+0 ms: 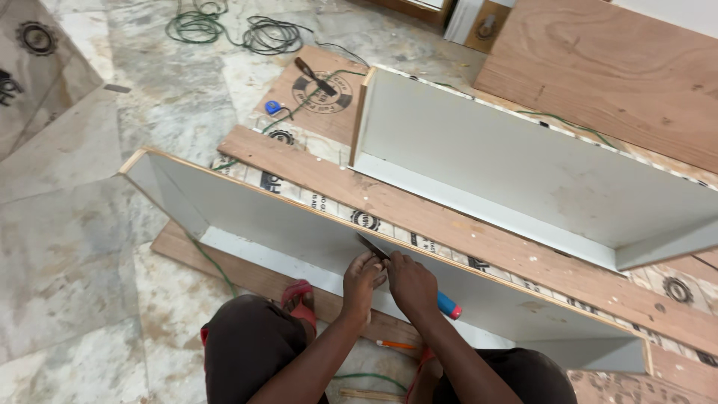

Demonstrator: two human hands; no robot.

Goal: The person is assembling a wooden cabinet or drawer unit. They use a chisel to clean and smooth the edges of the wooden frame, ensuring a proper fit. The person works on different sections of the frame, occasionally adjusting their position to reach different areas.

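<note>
Grey laminate faced the near plywood panel point(299, 224), its raw edge topped by a flat metal blade point(372, 246). The right hand point(411, 284) gripped the tool's blue-and-red handle point(449, 305); the left hand point(363, 280) curled narrowly, pinching the blade. An orange pencil point(396, 345) lay below the panel.

A marble-patterned tiled floor point(67, 247) (dusty, stained) fills the left. Green cables point(232, 28) coil far off; plywood sheets point(621, 67) lie beyond.
</note>
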